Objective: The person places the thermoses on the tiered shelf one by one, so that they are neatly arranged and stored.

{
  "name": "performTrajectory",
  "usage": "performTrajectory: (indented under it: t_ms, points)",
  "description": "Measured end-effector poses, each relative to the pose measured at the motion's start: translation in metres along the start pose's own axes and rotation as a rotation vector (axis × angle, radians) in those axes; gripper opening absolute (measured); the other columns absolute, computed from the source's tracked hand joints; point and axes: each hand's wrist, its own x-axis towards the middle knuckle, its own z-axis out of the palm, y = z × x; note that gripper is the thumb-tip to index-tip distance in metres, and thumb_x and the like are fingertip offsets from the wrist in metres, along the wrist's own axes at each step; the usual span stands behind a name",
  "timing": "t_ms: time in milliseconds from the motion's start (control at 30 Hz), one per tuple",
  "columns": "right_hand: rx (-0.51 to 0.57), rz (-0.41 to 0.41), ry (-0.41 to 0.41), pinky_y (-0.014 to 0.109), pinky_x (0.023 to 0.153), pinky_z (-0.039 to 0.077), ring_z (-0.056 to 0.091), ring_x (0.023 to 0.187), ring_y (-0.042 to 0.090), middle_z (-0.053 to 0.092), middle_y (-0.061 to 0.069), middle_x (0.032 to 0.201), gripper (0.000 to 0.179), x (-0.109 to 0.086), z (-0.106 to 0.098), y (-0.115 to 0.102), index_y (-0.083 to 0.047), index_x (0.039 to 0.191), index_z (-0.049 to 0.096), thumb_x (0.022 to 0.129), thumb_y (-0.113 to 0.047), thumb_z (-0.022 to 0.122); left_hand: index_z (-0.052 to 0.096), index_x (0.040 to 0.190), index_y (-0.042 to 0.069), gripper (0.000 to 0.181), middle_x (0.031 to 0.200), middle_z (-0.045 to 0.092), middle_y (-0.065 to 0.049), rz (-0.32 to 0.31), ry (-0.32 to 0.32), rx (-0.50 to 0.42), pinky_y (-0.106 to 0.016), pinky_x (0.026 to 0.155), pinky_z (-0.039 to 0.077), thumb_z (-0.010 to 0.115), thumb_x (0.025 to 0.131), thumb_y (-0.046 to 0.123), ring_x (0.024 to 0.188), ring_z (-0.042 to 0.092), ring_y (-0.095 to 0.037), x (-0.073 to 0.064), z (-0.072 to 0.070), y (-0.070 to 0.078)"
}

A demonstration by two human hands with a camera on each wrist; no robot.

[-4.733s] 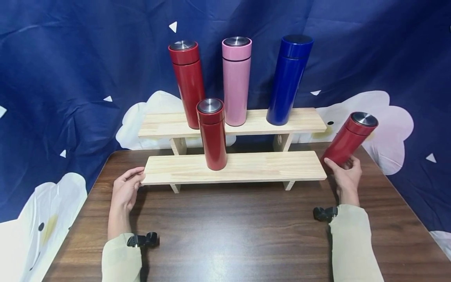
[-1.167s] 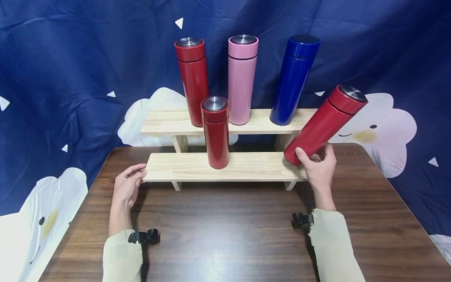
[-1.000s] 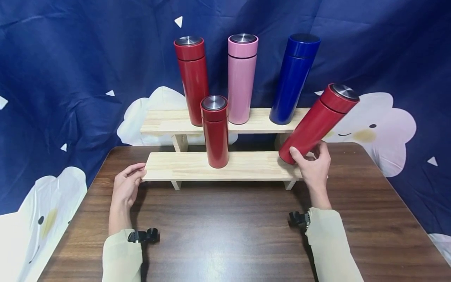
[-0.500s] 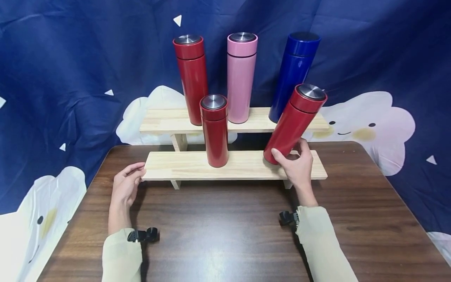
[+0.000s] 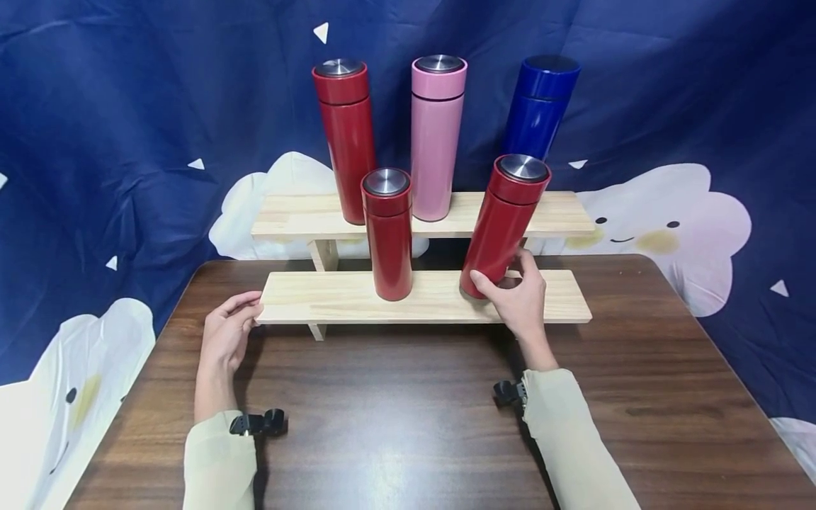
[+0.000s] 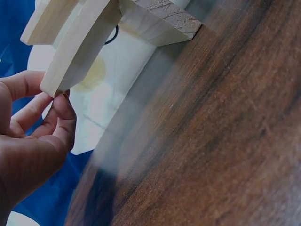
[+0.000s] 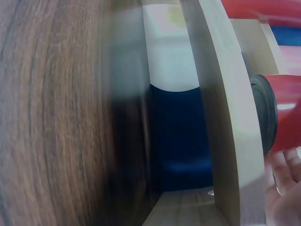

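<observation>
My right hand (image 5: 519, 297) grips a red thermos bottle (image 5: 503, 219) low on its body. The bottle leans slightly right over the right half of the lower board. In the right wrist view its dark base (image 7: 266, 113) is close to the board; whether they touch I cannot tell. At the left end of the wooden two-tier shelf (image 5: 319, 297), my left hand (image 5: 226, 333) pinches the lower board's corner between thumb (image 6: 66, 115) and fingers. Another red thermos (image 5: 389, 241) stands upright on the lower board, left of the held one.
On the upper board (image 5: 287, 216) stand a red thermos (image 5: 347, 142), a pink thermos (image 5: 438, 142) and a blue thermos (image 5: 540, 106), the blue one partly hidden by the held bottle. A brown wooden table (image 5: 382, 425) lies below, and a dark blue cloth (image 5: 159, 106) hangs behind.
My right hand has carried the red thermos from beyond the shelf's right end leftward over the lower board, and it now leans less. My left hand has stayed at the board's left end.
</observation>
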Motion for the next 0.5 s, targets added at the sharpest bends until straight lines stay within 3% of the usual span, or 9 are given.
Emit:
performTrajectory:
  t_ms: [233, 300, 500]
  points:
    - [-0.001, 0.021, -0.023, 0.023, 0.073, 0.055, 0.062, 0.098, 0.024, 0.066, 0.007, 0.117, 0.06, -0.003, 0.008, -0.001, -0.008, 0.133, 0.058, 0.081, -0.02, 0.085, 0.075, 0.1, -0.002, 0.022, 0.085, 0.069, -0.004, 0.019, -0.013, -0.014, -0.02, 0.062, 0.047, 0.063, 0.089, -0.017, 0.075, 0.061, -0.012, 0.0, -0.001, -0.001]
    - [-0.012, 0.036, -0.032, 0.026, 0.074, 0.056, 0.062, 0.098, 0.023, 0.066, 0.012, 0.118, 0.059, -0.005, 0.01, -0.014, -0.004, 0.132, 0.057, 0.081, -0.018, 0.084, 0.074, 0.101, -0.003, 0.023, 0.084, 0.07, -0.004, 0.033, -0.019, -0.011, -0.02, 0.062, 0.047, 0.062, 0.09, -0.018, 0.074, 0.061, -0.012, 0.0, -0.002, -0.001]
    - [-0.023, 0.061, -0.048, 0.048, 0.079, 0.058, 0.063, 0.095, 0.031, 0.065, 0.024, 0.116, 0.058, -0.012, 0.013, -0.048, 0.005, 0.131, 0.055, 0.081, -0.009, 0.081, 0.072, 0.107, -0.008, 0.023, 0.085, 0.07, -0.004, 0.04, -0.03, -0.02, -0.019, 0.062, 0.048, 0.061, 0.09, -0.018, 0.074, 0.062, -0.012, 0.001, -0.004, -0.002]
